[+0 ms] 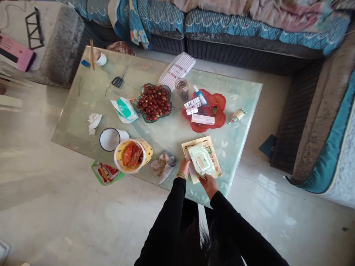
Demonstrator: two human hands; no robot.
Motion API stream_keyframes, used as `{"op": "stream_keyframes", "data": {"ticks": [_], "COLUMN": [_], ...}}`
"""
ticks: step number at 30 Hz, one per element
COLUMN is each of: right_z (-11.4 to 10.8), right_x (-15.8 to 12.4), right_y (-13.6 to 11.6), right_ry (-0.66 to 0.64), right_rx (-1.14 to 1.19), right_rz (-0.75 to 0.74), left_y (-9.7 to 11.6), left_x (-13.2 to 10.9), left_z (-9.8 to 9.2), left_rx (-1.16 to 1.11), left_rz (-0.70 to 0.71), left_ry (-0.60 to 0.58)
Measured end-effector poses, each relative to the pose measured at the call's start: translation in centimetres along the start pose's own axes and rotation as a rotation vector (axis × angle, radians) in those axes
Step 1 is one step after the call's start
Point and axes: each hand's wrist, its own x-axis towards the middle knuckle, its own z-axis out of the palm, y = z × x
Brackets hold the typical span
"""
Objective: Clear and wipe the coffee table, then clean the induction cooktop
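Over the near right part of the glass table lies a pale green pack of wet wipes (203, 159) with a white flip lid. Under it is a tan paper booklet or flat box (215, 162) with printed pictures. My left hand (184, 169), a green bangle on its wrist, is closed at the left edge of the wipes pack. My right hand (209, 185) grips the pack's near edge, thumb on top; the fingers below are hidden. A crumpled cloth (164, 166) lies just left of my left hand.
On the table (155, 136) stand a lined bin (148, 151), an enamel mug (110, 139), a bowl of red dates (154, 102), a tissue pack (124, 110), scissors (118, 80), a glass jar (182, 88) and a red tray (220, 112) with medicines. A sofa (238, 48) runs behind.
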Motion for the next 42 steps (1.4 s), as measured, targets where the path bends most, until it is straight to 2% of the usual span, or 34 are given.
{"op": "stream_keyframes", "data": {"ticks": [3,6,7,9,12,14,16,17,19,21,22,27,30,33,36,38,40,42], "right_z": [-0.4,-3.5,-4.7,-7.2,-9.4,-9.7,-9.3,-9.0,-8.7,-8.5,-8.5,-7.6,-6.9,-6.7,-7.3,-8.2,-9.1,-9.5], "right_x": [-0.9,-1.2,-0.8,1.3,6.9,11.3,15.1,16.7,18.9,20.2,20.6,21.1,19.6,16.1,11.8,9.4,7.6,6.6], "right_y": [2.7,2.0,0.8,-2.9,-10.5,-15.5,-19.3,-20.4,-21.3,-20.7,-20.1,-17.3,-15.5,-12.0,-7.7,-5.7,-5.1,-5.7], "right_ry": [-0.079,-0.215,-0.217,-0.142,0.095,0.236,0.29,0.333,0.53,0.707,0.721,0.449,0.434,0.459,0.426,0.406,0.51,0.673], "right_rx": [0.049,-0.136,-0.255,-0.498,-0.719,-0.862,-0.994,-1.022,-0.966,-0.77,-0.642,-0.127,0.154,0.302,0.374,0.327,0.135,-0.173], "right_rz": [0.126,0.116,0.076,-0.035,-0.269,-0.515,-0.652,-0.651,-0.576,-0.49,-0.448,-0.199,-0.088,-0.055,-0.034,-0.028,-0.098,-0.301], "left_y": [0.4,0.4,0.4,0.4,0.3,0.2,0.1,0.0,-0.1,-0.1,-0.1,0.0,-0.3,-1.0,-1.5,-1.7,-1.5,-0.7], "left_x": [-1.0,-1.4,-1.4,-1.3,-1.0,-1.0,-1.1,-1.2,-1.4,-1.4,-1.5,-1.6,-2.0,-2.6,-3.0,-3.2,-3.7,-4.5], "left_z": [-0.1,1.1,1.6,2.4,2.9,2.8,2.6,2.5,2.0,1.2,0.6,-3.1,-4.8,-5.8,-6.4,-6.8,-7.1,-7.1], "left_rx": [0.008,0.05,0.066,0.091,0.101,0.1,0.104,0.106,0.11,0.106,0.105,0.118,0.129,0.162,0.262,0.316,0.34,0.399], "left_rz": [-0.017,0.003,0.007,0.007,0.002,0.005,0.013,0.015,0.018,0.029,0.036,0.049,0.046,0.033,0.016,0.013,0.015,0.085], "left_ry": [-0.047,0.002,0.027,0.068,0.093,0.104,0.103,0.101,0.101,0.104,0.104,0.057,0.017,0.031,0.113,0.16,0.196,0.257]}}
